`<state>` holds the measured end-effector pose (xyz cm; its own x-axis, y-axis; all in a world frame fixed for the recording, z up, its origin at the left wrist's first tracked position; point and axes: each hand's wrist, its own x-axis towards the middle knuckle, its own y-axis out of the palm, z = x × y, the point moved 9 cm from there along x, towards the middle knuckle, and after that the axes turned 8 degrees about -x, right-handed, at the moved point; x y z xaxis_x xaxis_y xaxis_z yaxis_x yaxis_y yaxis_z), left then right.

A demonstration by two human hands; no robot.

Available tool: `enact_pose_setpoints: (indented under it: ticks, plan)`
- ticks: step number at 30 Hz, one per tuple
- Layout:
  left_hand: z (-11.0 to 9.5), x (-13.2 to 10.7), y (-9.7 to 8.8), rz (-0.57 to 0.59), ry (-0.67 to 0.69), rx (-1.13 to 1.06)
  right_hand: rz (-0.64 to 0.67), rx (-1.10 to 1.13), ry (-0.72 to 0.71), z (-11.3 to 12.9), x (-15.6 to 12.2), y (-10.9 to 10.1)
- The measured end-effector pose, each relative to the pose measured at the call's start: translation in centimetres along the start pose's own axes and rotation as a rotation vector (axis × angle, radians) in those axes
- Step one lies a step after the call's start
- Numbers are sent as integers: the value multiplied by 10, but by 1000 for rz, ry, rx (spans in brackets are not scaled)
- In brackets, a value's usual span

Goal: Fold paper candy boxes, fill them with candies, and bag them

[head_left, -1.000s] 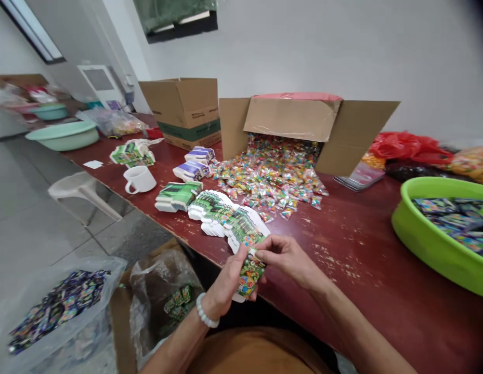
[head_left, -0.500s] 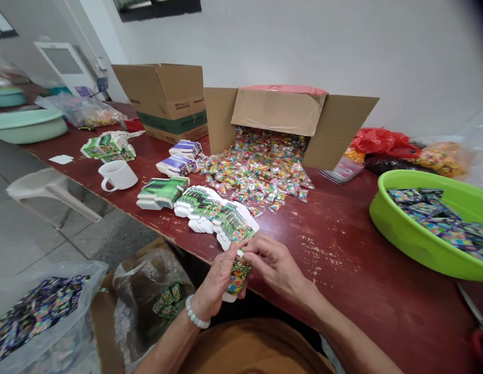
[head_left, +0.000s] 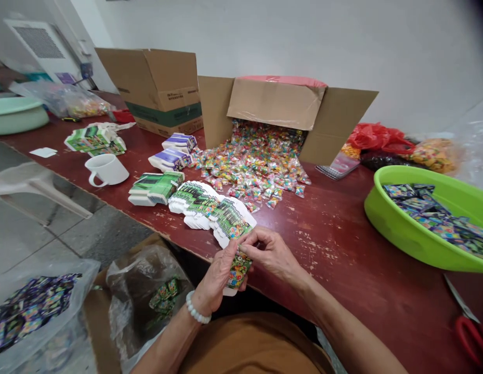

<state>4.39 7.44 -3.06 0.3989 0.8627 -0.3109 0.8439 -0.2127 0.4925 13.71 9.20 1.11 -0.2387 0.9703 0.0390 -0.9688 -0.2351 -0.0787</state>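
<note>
My left hand (head_left: pixel 218 278) grips a small flat printed carton (head_left: pixel 237 270) with green and colourful artwork, held at the near edge of the dark red table (head_left: pixel 342 249). My right hand (head_left: pixel 270 252) pinches the carton's top end with thumb and fingers closed. Just beyond my hands lies a fanned row of the same flat cartons (head_left: pixel 213 210). A heap of small colourful wrapped candies (head_left: pixel 257 169) spills from a cardboard box (head_left: pixel 280 111) lying on its side.
A lime green basin (head_left: pixel 405 223) with dark packets sits at the right, red scissors (head_left: pixel 471 332) near it. A white mug (head_left: pixel 106 170), more carton stacks (head_left: pixel 153 187) and a second box (head_left: pixel 159 88) stand at the left. Plastic bags (head_left: pixel 147 291) sit on the floor below.
The view has shifted right and down a little. Both hands keep hold of the carton at the same spot, with the right fingers working along its top end.
</note>
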Motion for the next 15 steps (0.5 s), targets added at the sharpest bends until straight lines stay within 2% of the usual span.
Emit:
enact_pose_setpoints:
  ticks: [3,7,10,12,13,14,15]
  plan:
    - [-4,-1,1,-19,7,-25,5,-92,-91,7,-5,2]
    - [1,-1,2,-19,-21,-52,-92,-311,-281,18,-17,2]
    - [10,-2,4,12,-69,-58,-20,-408,-216,1,-8,-2]
    - [15,-6,2,15,-84,-90,16,-557,-121,-16,12,-19]
    - [18,-8,1,16,-91,-109,-39,-683,-89,-21,24,-37]
    - [22,-12,-1,21,-108,-124,-159,-867,-71,-23,36,-61]
    - [28,-16,-3,30,-135,-133,-251,-940,-49,-25,47,-83]
